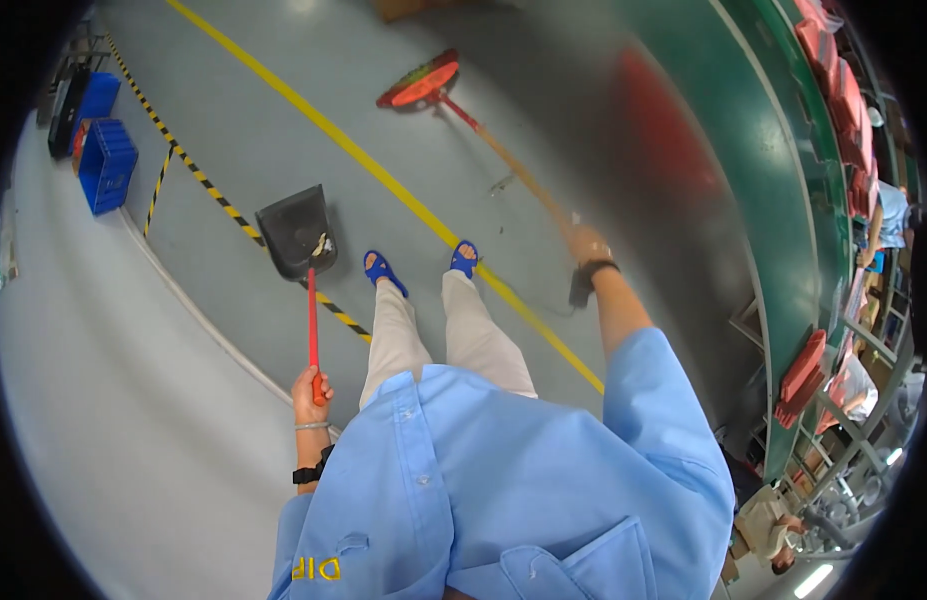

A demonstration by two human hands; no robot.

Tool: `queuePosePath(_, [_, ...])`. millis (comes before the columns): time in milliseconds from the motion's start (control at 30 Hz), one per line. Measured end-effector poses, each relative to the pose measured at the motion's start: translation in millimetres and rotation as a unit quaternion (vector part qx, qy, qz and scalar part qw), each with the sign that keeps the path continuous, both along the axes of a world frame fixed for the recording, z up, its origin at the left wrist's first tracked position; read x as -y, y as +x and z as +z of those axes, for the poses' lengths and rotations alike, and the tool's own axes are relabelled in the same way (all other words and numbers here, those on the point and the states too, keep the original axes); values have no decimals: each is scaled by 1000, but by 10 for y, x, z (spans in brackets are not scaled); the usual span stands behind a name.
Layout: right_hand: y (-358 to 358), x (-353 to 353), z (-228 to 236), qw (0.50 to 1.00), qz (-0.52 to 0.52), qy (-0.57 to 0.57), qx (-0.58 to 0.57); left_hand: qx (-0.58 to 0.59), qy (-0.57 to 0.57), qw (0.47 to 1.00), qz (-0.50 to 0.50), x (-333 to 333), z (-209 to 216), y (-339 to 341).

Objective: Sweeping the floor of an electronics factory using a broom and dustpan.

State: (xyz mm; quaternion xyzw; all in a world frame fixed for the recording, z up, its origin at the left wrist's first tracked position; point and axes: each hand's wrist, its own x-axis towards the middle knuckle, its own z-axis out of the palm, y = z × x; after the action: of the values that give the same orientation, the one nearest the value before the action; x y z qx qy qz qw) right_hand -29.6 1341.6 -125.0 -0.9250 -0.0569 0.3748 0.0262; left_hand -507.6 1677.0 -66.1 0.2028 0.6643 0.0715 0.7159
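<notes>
My left hand (312, 387) is wrapped round the red handle of a long-handled dustpan (291, 222). The dark grey pan rests on the floor ahead of my feet, with a few pale scraps (322, 244) inside it. Out to the right, my right hand (587, 246) grips the wooden stick of a broom (423, 83), slightly blurred. The broom's red head lies far forward on the floor, with greenish bristles along its far edge. Between the broom stick and my right foot, a small bit of litter (500, 184) lies on the floor.
A green table (773, 200) curves along the right, with red pieces (803, 375) at its edge. Blue crates (109, 165) stand at the far left by the white wall (103, 330). Yellow and striped tape lines (313, 118) cross the grey floor. Other people (891, 215) are at the right.
</notes>
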Motion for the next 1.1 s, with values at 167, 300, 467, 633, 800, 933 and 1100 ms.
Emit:
queuePosePath(167, [-1050, 1569, 253, 999, -7, -38, -17, -4, -6, 1000, -4, -210, 25, 276])
queuePosePath(300, [-1514, 1761, 1261, 987, -111, -106, -41, -8, -2, 1000, 11, -331, -13, 556])
queuePosePath(467, [-1231, 1844, 1538, 984, -147, -86, -44, -14, -23, 1000, -6, -411, -23, 1233])
queuePosePath(633, [228, 965, 784, 991, -123, -41, -27, -12, -33, 997, -62, -621, 43, 1795])
queuePosePath(800, [1847, -562, 86, 990, -136, 16, 23, 2, -33, 989, -142, -1026, 53, 2383])
queuePosePath(933, [1836, -871, -99, 983, -183, -11, -19, 12, -41, 983, -177, -1372, 33, 2705])
queuePosePath(1100, [512, -304, 154, 987, -126, -63, -77, 15, -73, 977, -200, -1836, -217, 2957])
